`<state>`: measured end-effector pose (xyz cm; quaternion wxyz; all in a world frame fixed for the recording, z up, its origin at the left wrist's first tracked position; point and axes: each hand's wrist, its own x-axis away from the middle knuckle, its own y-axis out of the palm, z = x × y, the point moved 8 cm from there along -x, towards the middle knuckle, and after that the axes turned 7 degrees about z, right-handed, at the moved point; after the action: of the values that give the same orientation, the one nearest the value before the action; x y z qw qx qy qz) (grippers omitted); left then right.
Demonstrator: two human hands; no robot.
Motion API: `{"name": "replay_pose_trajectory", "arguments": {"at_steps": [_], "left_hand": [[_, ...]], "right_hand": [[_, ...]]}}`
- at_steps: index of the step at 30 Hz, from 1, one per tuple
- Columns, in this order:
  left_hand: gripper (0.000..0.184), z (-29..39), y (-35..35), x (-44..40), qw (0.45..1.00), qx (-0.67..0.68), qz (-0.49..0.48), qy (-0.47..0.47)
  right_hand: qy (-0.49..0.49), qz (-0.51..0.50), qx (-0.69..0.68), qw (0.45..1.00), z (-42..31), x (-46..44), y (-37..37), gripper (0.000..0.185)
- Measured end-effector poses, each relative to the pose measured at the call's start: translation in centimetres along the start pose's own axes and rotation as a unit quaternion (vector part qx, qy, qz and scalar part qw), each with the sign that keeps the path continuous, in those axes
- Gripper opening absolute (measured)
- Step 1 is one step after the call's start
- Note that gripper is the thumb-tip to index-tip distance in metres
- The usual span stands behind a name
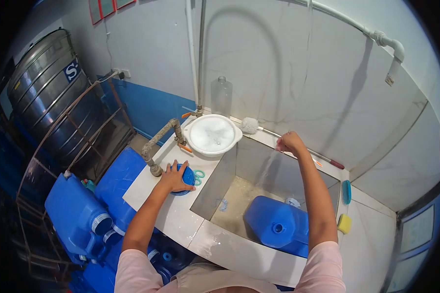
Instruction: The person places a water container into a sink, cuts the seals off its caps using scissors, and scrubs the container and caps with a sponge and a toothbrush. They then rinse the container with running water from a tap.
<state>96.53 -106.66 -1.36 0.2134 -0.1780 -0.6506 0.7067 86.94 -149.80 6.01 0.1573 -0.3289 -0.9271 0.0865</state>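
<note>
My left hand (173, 178) rests on the counter's left side, its fingers spread over and gripping a round blue container (186, 178). Beside it lie teal-handled scissors (199, 177). My right hand (290, 142) is raised over the back edge of the sink (215, 193), fingers curled; whatever they hold is hidden. A thin splash of water shows below that hand. In the sink, a blue water jug (274, 219) lies with its uncapped spout facing up. Behind my right hand, a long-handled brush (250, 126) with a white head lies along the ledge.
A white basin (212, 136) of foamy water stands by a pipe tap (164, 136). To the right are a teal brush (346, 192) and a yellow sponge (344, 223). Several blue jugs (76, 215) crowd the lower left, near a metal tank (51, 93). A clear bottle (221, 96) stands behind.
</note>
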Motion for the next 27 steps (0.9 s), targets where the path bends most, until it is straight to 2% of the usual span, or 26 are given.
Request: {"name": "replay_pose_trajectory", "arguments": {"at_steps": [1, 2, 3, 6, 7, 8, 9, 10, 11, 12, 13, 14, 15, 17, 18, 20, 21, 22, 23, 25, 26, 27], "left_hand": [[0.108, 0.1, 0.0, 0.0, 0.999, 0.031, -0.018, -0.001], [0.105, 0.5, -0.2, -0.1, 0.997, 0.064, -0.036, 0.003], [0.102, 0.7, -1.5, 0.2, 0.999, 0.045, -0.021, 0.003], [0.098, 3.7, -7.6, 1.5, 0.997, 0.049, 0.062, 0.007], [0.098, 5.7, -8.3, 1.2, 0.996, 0.052, 0.060, 0.039], [0.096, 7.7, -9.2, 0.7, 0.979, 0.178, 0.080, 0.060], [0.094, 9.6, -9.6, -0.1, 0.946, 0.302, 0.091, 0.078], [0.087, 11.6, -8.5, -1.9, 0.899, 0.428, 0.051, 0.076], [0.084, 14.3, -7.3, -2.4, 0.793, 0.605, -0.073, 0.002], [0.086, 16.5, -3.7, -4.8, 0.682, 0.712, -0.167, -0.020], [0.089, 19.0, 0.2, -7.2, 0.553, 0.789, -0.264, -0.052], [0.088, 22.0, 1.3, -8.2, 0.466, 0.823, -0.318, -0.069], [0.088, 24.8, 1.5, -8.2, 0.468, 0.813, -0.342, -0.056], [0.080, 29.1, 3.1, -7.3, 0.445, 0.810, -0.356, -0.138], [0.077, 30.3, 6.4, -8.8, 0.443, 0.804, -0.348, -0.192], [0.073, 31.2, 14.6, -13.9, 0.412, 0.810, -0.374, -0.186], [0.070, 31.6, 18.5, -16.3, 0.396, 0.812, -0.387, -0.183], [0.062, 31.8, 19.7, -17.5, 0.421, 0.812, -0.367, -0.173], [0.055, 32.0, 20.9, -18.6, 0.445, 0.810, -0.346, -0.163], [0.024, 30.9, 17.7, -18.1, 0.587, 0.744, -0.229, -0.223], [0.024, 31.3, 16.3, -18.1, 0.590, 0.741, -0.231, -0.223], [0.025, 32.2, 14.9, -18.1, 0.642, 0.695, -0.281, -0.162]], "right_hand": [[0.013, 0.002, -0.007, 1.000, 0.4, -0.3, -0.2, 0.012], [-0.166, -0.082, 0.194, 0.963, 0.7, -2.9, 0.5, 0.011], [-0.362, -0.097, 0.348, 0.859, 1.1, -4.7, 0.8, 0.011], [-0.165, -0.024, 0.265, 0.950, -1.4, -0.9, 0.2, 0.013], [-0.307, -0.078, 0.461, 0.829, -2.6, 0.1, 1.7, 0.009], [-0.462, -0.075, 0.597, 0.652, -3.6, 1.6, 2.9, 0.008], [-0.443, -0.055, 0.587, 0.675, -3.2, 0.3, 2.7, 0.007], [-0.424, -0.034, 0.576, 0.698, -2.7, -0.9, 2.5, 0.010], [-0.405, -0.013, 0.563, 0.720, -2.3, -2.0, 2.2, 0.014], [-0.387, 0.023, 0.589, 0.709, -2.7, -2.3, 2.0, 0.017], [-0.434, 0.029, 0.533, 0.726, -3.7, -0.9, 1.7, 0.026], [-0.479, 0.023, 0.516, 0.710, -3.2, -2.2, 2.2, 0.025], [-0.490, 0.043, 0.516, 0.701, -2.3, -3.5, 2.2, 0.023], [-0.411, 0.030, 0.425, 0.806, -1.7, -5.4, 2.0, 0.020], [-0.339, 0.071, 0.405, 0.846, -2.6, -4.2, 1.0, 0.018], [-0.257, 0.123, 0.378, 0.881, -3.7, -2.7, 0.4, 0.017], [-0.203, 0.107, 0.311, 0.922, -3.0, -3.1, 0.3, 0.014], [-0.149, 0.090, 0.240, 0.955, -2.2, -3.1, -0.1, 0.012], [-0.142, 0.097, 0.239, 0.956, -2.4, -2.4, -0.8, 0.012], [-0.086, 0.089, 0.187, 0.974, -2.1, -1.2, -1.3, 0.012], [-0.083, 0.090, 0.183, 0.975, -1.0, -2.1, -1.4, 0.012], [-0.139, 0.081, 0.287, 0.944, -0.1, -3.7, -0.9, 0.018]]}}
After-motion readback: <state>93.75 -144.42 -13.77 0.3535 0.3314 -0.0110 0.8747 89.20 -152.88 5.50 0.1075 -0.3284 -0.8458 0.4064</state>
